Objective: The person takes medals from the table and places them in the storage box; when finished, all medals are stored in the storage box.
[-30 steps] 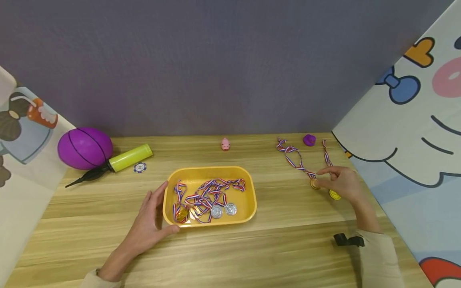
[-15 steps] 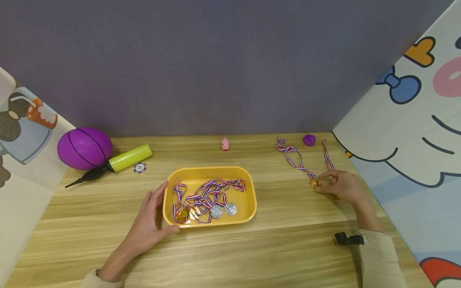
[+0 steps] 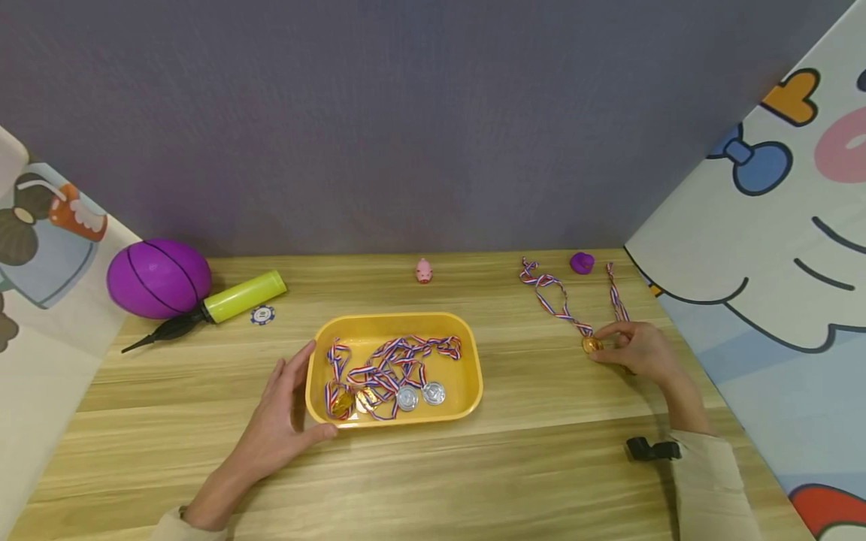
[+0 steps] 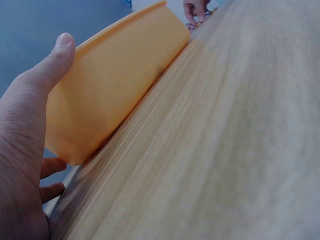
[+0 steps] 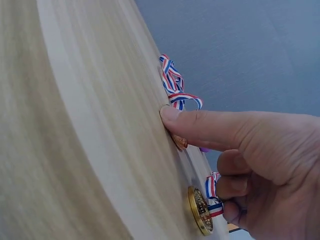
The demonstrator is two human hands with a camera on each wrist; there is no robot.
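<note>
My left hand (image 3: 279, 417) holds the near left corner of a yellow plastic tray (image 3: 473, 368), thumb along the front rim and fingers on the left end. Inside the tray lie gold medals (image 3: 342, 404) and silver medals (image 3: 434, 393) on tangled red, white and blue ribbons (image 3: 389, 368). At the right, my right hand (image 3: 643, 352) pinches a gold-coloured medal (image 3: 591, 344) at its edge with thumb and index finger. Its ribbon (image 3: 551, 297) trails away toward the back. Another gold medal (image 5: 200, 210) lies beneath the same hand, mostly hidden in the head view.
Along the back stand a purple ball (image 3: 160, 278), a yellow-green hand pump (image 3: 245, 297), a small pink pig (image 3: 423, 271) and a purple toy duck (image 3: 582, 263). A poker chip (image 3: 262, 315) lies beside the pump. A grey wall (image 3: 419, 135) rises behind the table.
My right hand has shifted slightly down over the second gold medal, covering it, and its thumb has come to the near edge of the first. The left hand and tray stay put.
</note>
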